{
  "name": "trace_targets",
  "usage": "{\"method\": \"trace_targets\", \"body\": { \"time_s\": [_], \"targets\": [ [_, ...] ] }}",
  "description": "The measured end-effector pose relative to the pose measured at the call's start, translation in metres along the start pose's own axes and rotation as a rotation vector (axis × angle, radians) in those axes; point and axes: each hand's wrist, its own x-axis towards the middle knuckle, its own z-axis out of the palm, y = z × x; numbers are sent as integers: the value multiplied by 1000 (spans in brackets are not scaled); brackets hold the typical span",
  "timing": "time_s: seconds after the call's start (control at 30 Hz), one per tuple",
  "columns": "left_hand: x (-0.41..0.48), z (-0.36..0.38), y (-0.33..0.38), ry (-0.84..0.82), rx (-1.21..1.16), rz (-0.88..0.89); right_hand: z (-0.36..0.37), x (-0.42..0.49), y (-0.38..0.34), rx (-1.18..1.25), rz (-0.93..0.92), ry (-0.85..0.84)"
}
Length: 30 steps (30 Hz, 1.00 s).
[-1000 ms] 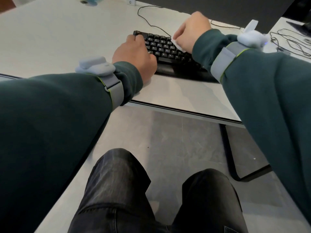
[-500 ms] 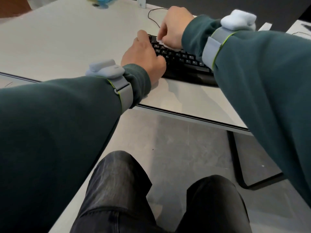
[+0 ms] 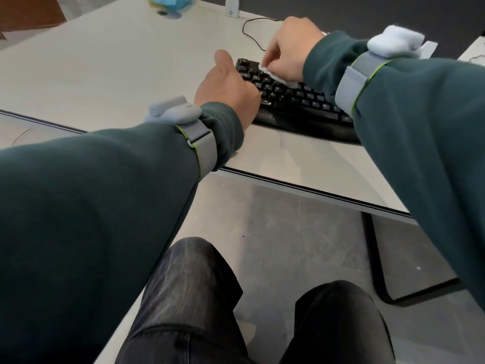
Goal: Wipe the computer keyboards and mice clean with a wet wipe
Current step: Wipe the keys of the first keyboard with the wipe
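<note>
1. A view from a seated person's head, looking down past two dark green sleeves to a pale counter (image 3: 118, 69).
2. A black keyboard (image 3: 301, 106) lies on the counter, near its front edge and angled away to the left.
3. The right hand (image 3: 287, 51) is bunched around a white wet wipe (image 3: 275, 76) and presses it onto the keys at the keyboard's far left corner.
4. The left hand (image 3: 225, 85) rests on the keyboard's left end with its thumb raised. Its fingers are hidden behind the knuckles, so it is unclear whether they grip or only press.
5. Progress, as a judgement: the keyboard wipe is under way and only one corner is being covered now. The remaining rows look likely to need passes, though which keys are already clean cannot be told.
6. No mouse and no second keyboard are in view, so that part of the task appears to be outstanding.
7. A thin black cable (image 3: 248, 28) loops behind the keyboard, close to the wiping hand, and could snag the wipe.
8. A blue object (image 3: 168, 2) sits at the counter's far edge, well apart.
9. Grey bands with pale sensor pods wrap both wrists. Below are dark trousers and a grey floor.
</note>
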Motion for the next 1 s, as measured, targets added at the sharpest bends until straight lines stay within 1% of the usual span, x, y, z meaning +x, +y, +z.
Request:
{"method": "trace_targets", "body": {
  "time_s": [0.1, 0.17, 0.33, 0.47, 0.53, 0.63, 0.7, 0.77, 0.83, 0.9, 1.0],
  "targets": [
    [2, -1, -2, -14, -3, -10, 7, 5, -3, 74, 47, 77],
    [4, -1, -3, -27, 17, 1, 15, 10, -10, 131, 49, 100],
    [6, -1, -1, -39, 51, 7, 16, 13, -9, 236, 62, 47],
    [5, 2, -1, -36, 27, -3, 9, 12, 5, 223, 157, -14],
    [5, 2, -1, -34, 29, -3, 12, 15, 2, 239, 160, -10],
    [6, 1, -2, -28, 40, -1, 19, 17, -11, 291, 106, 38],
    [6, 0, -3, -25, 41, -1, 21, 21, -11, 281, 123, 51],
    [6, 1, -2, -42, 34, 4, 18, 25, -6, 186, 194, 21],
    [7, 1, -1, -53, 33, 7, 15, 27, -3, 153, 251, 40],
    [7, 1, 0, -51, 41, 6, 17, 27, -9, 219, 218, 65],
    [7, 0, 0, -42, 50, 5, 24, 20, -21, 317, 99, 72]
  ]
}}
